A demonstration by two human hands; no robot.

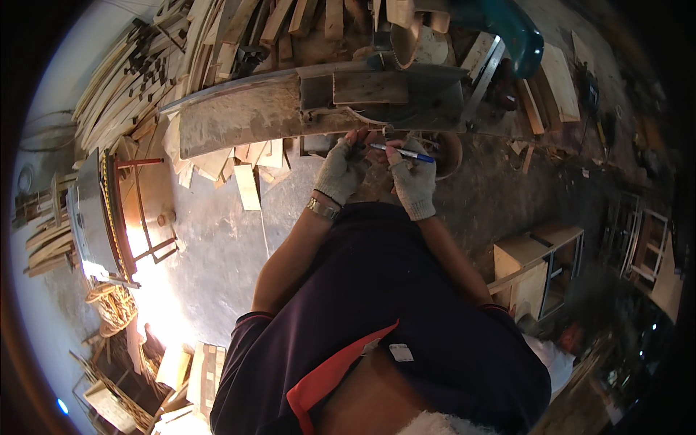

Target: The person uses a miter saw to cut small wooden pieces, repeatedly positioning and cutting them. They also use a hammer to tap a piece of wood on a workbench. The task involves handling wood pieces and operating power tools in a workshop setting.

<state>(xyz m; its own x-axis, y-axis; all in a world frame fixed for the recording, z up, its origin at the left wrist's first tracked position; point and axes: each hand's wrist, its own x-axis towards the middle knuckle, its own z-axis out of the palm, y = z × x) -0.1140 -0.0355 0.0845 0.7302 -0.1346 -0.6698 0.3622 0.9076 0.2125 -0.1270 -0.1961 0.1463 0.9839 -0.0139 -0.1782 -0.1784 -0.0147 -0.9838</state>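
Observation:
Both hands wear pale knitted gloves with bare fingertips and are close together in front of my chest, by the near edge of a dusty worktable (239, 116). My right hand (415, 177) is closed around a blue and white pen (412, 153), which points left. My left hand (344, 172), with a metal-banded watch (322, 209) on its wrist, has its fingers curled beside the pen's tip. What those fingers hold, if anything, is too small to make out. Beyond the hands, a short wood block (370, 88) lies on the worktable.
A power saw with a round blade (406, 45) and teal handle (528, 47) stands over the worktable. Wood offcuts (248, 187) lie below its left side. Long strips (123, 80) are stacked far left. A metal-framed table (98, 217) stands left, a wooden cabinet (525, 279) right.

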